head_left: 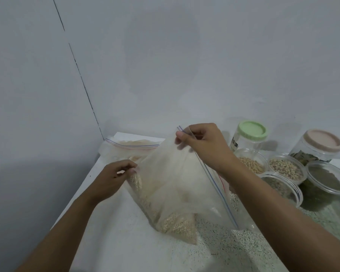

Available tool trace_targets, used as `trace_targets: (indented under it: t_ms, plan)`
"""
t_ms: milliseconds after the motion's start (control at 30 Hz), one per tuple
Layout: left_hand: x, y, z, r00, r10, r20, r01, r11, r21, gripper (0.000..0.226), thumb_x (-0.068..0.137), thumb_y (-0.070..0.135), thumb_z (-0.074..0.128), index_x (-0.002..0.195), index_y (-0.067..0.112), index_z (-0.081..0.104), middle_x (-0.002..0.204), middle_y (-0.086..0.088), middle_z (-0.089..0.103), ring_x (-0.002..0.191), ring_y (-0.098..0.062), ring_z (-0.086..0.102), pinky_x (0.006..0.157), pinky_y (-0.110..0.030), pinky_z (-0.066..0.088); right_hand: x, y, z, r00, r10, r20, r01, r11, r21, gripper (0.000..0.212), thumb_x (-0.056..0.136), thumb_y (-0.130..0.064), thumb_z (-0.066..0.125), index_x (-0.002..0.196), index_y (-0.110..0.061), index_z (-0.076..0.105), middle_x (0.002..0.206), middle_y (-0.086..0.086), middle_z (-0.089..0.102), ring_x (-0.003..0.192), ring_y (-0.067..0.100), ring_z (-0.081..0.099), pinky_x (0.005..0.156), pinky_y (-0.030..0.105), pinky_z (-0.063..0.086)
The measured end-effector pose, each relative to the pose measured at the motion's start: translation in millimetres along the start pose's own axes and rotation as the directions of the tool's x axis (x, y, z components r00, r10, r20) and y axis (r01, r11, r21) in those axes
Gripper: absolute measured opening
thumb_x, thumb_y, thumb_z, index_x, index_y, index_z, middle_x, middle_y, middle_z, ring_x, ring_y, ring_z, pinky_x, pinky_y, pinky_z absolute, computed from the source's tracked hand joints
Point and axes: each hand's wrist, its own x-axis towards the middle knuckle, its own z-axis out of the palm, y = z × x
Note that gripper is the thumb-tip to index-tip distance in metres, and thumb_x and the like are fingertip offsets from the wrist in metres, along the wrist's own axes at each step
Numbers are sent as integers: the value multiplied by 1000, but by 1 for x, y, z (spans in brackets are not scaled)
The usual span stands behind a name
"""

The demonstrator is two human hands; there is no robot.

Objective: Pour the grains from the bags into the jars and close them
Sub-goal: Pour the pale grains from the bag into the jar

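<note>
two zip bags are being shown on the speckled counter (234, 250). the held bag (177, 185), clear and partly filled, is being kept tilted in the middle of the view, its lower corner being rested on the counter and its zip edge being lifted. its pale grains (177, 226) are being gathered in that lower corner. the upper end of the zip edge is being pinched by the right hand (201, 143), thumb and forefinger being closed narrowly on the plastic while the other fingers are being curled in. the held bag's left side is being pinched by the left hand (114, 178), its fingertips being bunched tight on a fold of plastic with a few grains caught under it. the second bag (130, 147) is being left lying flat just behind the held bag, toward the corner of the wall (165, 75), with pale contents inside.

six jars are being shown to the right of the held bag. two are being kept closed: the green-lidded jar (250, 134), just right of the held bag's top, and the pink-lidded jar (320, 146), farther right. four are being left open: the beige-grain jar (250, 163) nearest the held bag, the speckled-grain jar (287, 169) beyond it, the greenish-grain jar (283, 188) in front of that, and the dark-green jar (326, 178) farthest right.
</note>
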Motion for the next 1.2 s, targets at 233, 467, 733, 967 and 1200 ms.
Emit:
trace_targets:
  t_ms: [233, 467, 733, 967, 1200]
  plan:
    - [13, 39, -18, 990, 126, -57, -124, 992, 37, 30, 100, 6, 61, 89, 32, 70, 95, 14, 71, 89, 1, 64, 81, -13, 50, -2, -30, -24, 995, -98, -13, 99, 992, 78, 28, 100, -20, 65, 82, -1, 75, 80, 6, 77, 76, 16, 73, 63, 22, 50]
    - [31, 79, -42, 968, 227, -112, -218, 972, 85, 26, 100, 5, 59, 90, 26, 69, 93, 11, 72, 92, -7, 67, 82, -21, 50, 1, -53, -51, 981, -188, -45, 191, 977, 99, 29, 101, -21, 64, 85, 1, 75, 84, 5, 77, 79, 20, 75, 64, 26, 51]
    - [40, 110, -57, 952, 288, -99, -270, 949, 165, 26, 100, 5, 59, 91, 26, 70, 93, 11, 73, 87, -8, 69, 78, -28, 52, 0, -53, -65, 968, -238, -82, 249, 954, 166, 27, 101, -18, 63, 85, 1, 74, 84, 8, 77, 77, 22, 74, 66, 28, 50]
    - [47, 110, -38, 967, 250, -50, -242, 962, 124, 30, 101, 9, 58, 91, 35, 67, 85, 8, 71, 76, -14, 67, 74, -32, 52, 3, -42, -67, 975, -205, -82, 217, 959, 184, 27, 100, -19, 64, 85, 1, 74, 84, 8, 77, 77, 22, 74, 66, 29, 50]
    - [37, 81, -20, 980, -107, -166, 30, 910, -413, 16, 93, 30, 71, 109, 26, 73, 98, -4, 76, 96, -22, 70, 90, -44, 57, 4, -25, -66, 986, -132, -104, 153, 962, 227, 30, 100, -20, 64, 82, 2, 73, 83, 8, 76, 75, 21, 72, 65, 27, 47]
